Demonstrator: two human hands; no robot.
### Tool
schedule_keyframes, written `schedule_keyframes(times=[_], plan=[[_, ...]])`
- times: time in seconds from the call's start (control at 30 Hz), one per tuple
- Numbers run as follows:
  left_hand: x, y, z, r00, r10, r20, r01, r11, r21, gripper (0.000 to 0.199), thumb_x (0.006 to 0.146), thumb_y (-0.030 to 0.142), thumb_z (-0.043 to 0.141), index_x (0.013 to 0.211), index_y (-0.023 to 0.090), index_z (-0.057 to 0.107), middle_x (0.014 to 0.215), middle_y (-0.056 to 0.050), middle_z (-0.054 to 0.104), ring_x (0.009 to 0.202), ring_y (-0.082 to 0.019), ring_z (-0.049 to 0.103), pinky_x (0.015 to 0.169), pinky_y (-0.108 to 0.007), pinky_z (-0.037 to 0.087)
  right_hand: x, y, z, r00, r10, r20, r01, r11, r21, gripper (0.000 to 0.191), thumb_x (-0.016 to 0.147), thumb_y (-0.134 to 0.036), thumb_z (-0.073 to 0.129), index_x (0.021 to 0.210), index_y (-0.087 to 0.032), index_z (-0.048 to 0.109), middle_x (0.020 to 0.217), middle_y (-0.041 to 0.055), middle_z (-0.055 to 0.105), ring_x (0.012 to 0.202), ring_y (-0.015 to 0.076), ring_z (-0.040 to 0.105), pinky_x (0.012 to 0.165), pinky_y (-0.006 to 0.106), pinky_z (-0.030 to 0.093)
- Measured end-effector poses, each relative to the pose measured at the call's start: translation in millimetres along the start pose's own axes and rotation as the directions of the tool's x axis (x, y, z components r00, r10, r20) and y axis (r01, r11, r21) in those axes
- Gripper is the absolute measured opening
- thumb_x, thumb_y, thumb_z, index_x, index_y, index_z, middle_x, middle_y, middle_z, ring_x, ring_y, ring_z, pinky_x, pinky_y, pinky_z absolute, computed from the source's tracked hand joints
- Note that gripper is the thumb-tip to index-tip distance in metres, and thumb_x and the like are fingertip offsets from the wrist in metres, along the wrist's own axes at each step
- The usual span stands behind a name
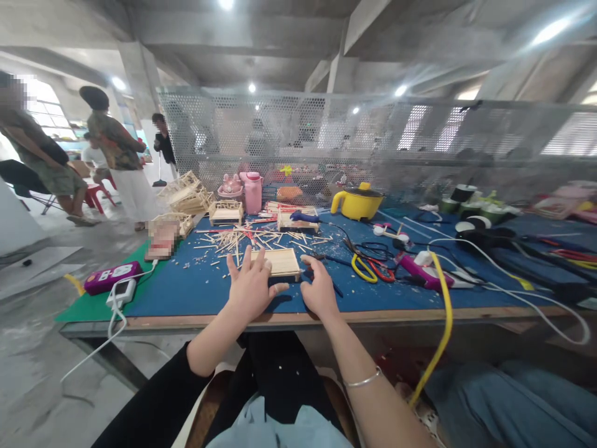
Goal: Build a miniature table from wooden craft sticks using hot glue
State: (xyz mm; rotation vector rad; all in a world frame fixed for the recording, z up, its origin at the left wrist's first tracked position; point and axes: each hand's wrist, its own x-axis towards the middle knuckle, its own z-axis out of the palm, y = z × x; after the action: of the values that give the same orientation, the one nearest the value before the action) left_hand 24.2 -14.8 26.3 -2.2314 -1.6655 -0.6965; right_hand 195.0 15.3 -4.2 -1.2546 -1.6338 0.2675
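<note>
A small wooden piece like a miniature bed (pixel 281 262), made of thin sticks, lies on the blue table mat near the front edge. My left hand (pixel 249 285) is spread over its left end, fingers apart, a ring on one finger. Right of the piece, my right hand (pixel 321 291) rests on the mat, index finger and thumb apart and nothing visible between them. Part of a dark blue tool (pixel 337 288) shows beside that hand; its kind is hidden. Behind the piece are loose wooden sticks (pixel 237 238) and a blue glue gun (pixel 304 217), which lies over another wooden piece.
Finished-looking wooden pieces (pixel 189 194) are stacked at the back left, near a pink flask (pixel 253 193). A yellow pot (pixel 361 203) stands behind tangled cables. On the right lie a purple power strip (pixel 426 272) and a yellow cable (pixel 446 311). People stand at far left.
</note>
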Motion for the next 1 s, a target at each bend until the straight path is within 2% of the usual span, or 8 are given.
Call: schedule_keyframes(times=[0.13,0.23,0.3,0.43,0.6,0.77,0.9,1.0], plan=[[1.1,-19.2,-5.0,0.980,-0.137,-0.143,0.103,0.970,-0.222,0.042,0.090,0.047,0.042,0.117,0.020,0.060,0.142,-0.015,0.045,0.134,-0.037,0.033,0.104,-0.069,0.017,0.5,0.9,0.3,0.992,0.117,-0.046,-0.112,0.988,0.105,0.057,0.062,-0.006,0.046,0.116,-0.019,0.054,0.107,0.0086,0.062,0.094,0.0220,0.057,0.081,0.036,0.047],[-8.5,-43.7,-3.6,0.864,-0.388,-0.321,0.189,0.841,-0.507,0.038,0.091,0.041,0.041,0.111,0.015,0.061,0.118,-0.016,0.063,0.113,-0.026,0.055,0.098,-0.046,0.042,0.4,0.2,-2.6,0.959,0.203,-0.196,-0.157,0.962,0.224,0.022,0.078,-0.023,0.050,0.099,-0.018,0.056,0.085,0.0042,0.061,0.076,0.0179,0.056,0.068,0.030,0.045],[-19.3,-57.5,0.1,0.792,-0.545,-0.277,0.262,0.713,-0.651,0.035,0.087,0.044,0.047,0.097,0.015,0.063,0.093,-0.010,0.069,0.087,-0.021,0.064,0.080,-0.033,0.050,-0.5,-1.5,-5.7,0.937,0.237,-0.257,-0.165,0.948,0.271,0.022,0.088,-0.039,0.043,0.078,-0.020,0.051,0.066,-0.0011,0.052,0.061,0.0147,0.048,0.060,0.027,0.040],[-37.9,-67.9,6.2,0.740,-0.664,-0.109,0.404,0.568,-0.717,0.033,0.081,0.049,0.054,0.081,0.018,0.065,0.062,0.000,0.063,0.058,-0.014,0.057,0.059,-0.023,0.045,-4.0,-6.2,-11.5,0.938,0.269,-0.220,-0.201,0.936,0.288,0.048,0.091,-0.054,0.033,0.056,-0.022,0.036,0.051,-0.0047,0.035,0.051,0.0120,0.035,0.052,0.027,0.030],[-43.1,-64.1,3.9,0.770,-0.631,-0.098,0.383,0.579,-0.720,0.039,0.087,0.046,0.046,0.062,0.018,0.059,0.048,0.003,0.050,0.048,-0.012,0.046,0.049,-0.022,0.037,-7.5,-8.2,-14.0,0.954,0.239,-0.181,-0.181,0.941,0.287,0.051,0.092,-0.055,0.032,0.053,-0.022,0.032,0.050,-0.0041,0.034,0.050,0.0118,0.033,0.051,0.028,0.028],[-45.4,-54.0,1.6,0.728,-0.644,-0.234,0.242,0.562,-0.791,0.021,0.083,0.039,0.056,0.084,0.020,0.064,0.073,0.000,0.064,0.069,-0.015,0.059,0.067,-0.024,0.047,-5.8,-5.0,-8.9,0.972,0.170,-0.160,-0.101,0.924,0.369,0.026,0.093,-0.041,0.037,0.079,-0.021,0.047,0.064,-0.0037,0.043,0.051,0.0111,0.038,0.050,0.025,0.035],[-45.3,-32.6,-1.2,0.817,-0.491,-0.303,0.008,0.535,-0.845,0.015,0.080,0.030,0.062,0.092,0.021,0.066,0.097,-0.005,0.065,0.090,-0.018,0.061,0.081,-0.028,0.049,-2.4,-2.0,-4.6,0.972,0.138,-0.193,-0.064,0.937,0.345,0.032,0.084,-0.024,0.046,0.116,-0.021,0.047,0.098,0.0064,0.056,0.071,0.0149,0.053,0.067,0.031,0.046],[-44.6,-19.5,-2.4,0.876,-0.441,-0.195,0.028,0.450,-0.892,0.014,0.082,0.031,0.062,0.090,0.021,0.066,0.079,-0.002,0.064,0.073,-0.015,0.059,0.069,-0.024,0.048,-1.4,-2.1,-5.3,0.950,0.143,-0.278,-0.046,0.943,0.329,0.035,0.079,-0.024,0.051,0.114,-0.020,0.049,0.104,0.0092,0.057,0.088,0.0194,0.055,0.079,0.036,0.046]])
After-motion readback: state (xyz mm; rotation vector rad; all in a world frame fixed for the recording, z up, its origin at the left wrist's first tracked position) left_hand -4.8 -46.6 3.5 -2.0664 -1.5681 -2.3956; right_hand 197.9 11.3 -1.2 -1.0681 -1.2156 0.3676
